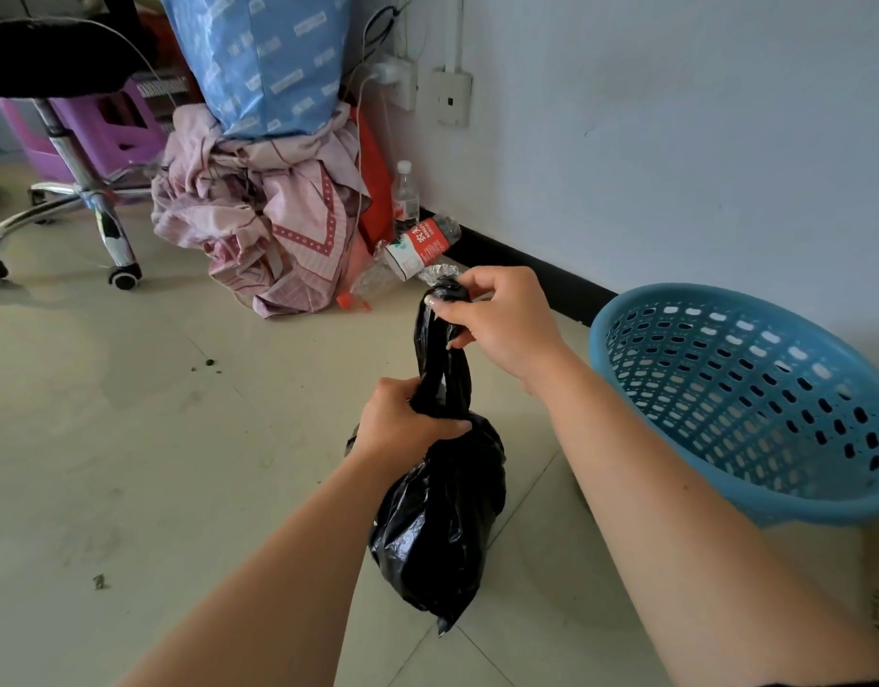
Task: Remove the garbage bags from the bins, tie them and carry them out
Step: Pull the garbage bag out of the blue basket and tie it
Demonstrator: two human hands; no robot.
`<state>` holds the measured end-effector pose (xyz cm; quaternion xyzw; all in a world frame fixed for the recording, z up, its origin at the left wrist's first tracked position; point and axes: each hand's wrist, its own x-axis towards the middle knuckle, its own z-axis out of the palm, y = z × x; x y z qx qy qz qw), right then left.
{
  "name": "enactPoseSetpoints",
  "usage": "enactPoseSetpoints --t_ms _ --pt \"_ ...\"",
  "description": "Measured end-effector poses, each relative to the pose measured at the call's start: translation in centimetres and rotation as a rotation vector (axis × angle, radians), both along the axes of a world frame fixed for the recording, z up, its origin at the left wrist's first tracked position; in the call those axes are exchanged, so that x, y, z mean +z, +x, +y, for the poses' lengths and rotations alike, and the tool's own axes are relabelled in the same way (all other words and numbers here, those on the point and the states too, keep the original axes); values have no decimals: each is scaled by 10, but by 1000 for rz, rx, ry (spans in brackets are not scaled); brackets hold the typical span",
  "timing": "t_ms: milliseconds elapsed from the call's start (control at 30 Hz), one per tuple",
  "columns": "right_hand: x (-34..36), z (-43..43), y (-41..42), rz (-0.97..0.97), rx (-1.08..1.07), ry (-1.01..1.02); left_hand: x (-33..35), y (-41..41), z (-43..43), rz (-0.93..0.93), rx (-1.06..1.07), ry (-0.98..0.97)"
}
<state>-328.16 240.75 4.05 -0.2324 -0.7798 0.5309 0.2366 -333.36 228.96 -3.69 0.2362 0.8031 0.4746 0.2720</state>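
Note:
A black garbage bag hangs above the tiled floor in the middle of the view, its lower part bulging and its top drawn into two twisted strands. My left hand is closed around the bag's neck, just above the bulge. My right hand sits higher and farther away, pinching the upper ends of the strands between thumb and fingers. To the right, by the wall, a blue perforated plastic bin stands tilted with no bag inside.
A heap of pink patterned cloth lies ahead under a blue wrapped bundle. Plastic bottles lie at the wall's black skirting. An office chair's chrome base is at the left. Wall sockets with cables are above.

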Motion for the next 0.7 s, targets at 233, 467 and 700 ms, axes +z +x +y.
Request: enactPoseSetpoints --t_ms 233,467,700 --pt "17 -6 2 -4 93 86 -9 5 -2 161 76 -123" --pt "23 1 5 48 -53 117 -22 8 -3 234 64 -144" --pt "28 6 9 112 -149 79 -16 15 0 226 13 -157"
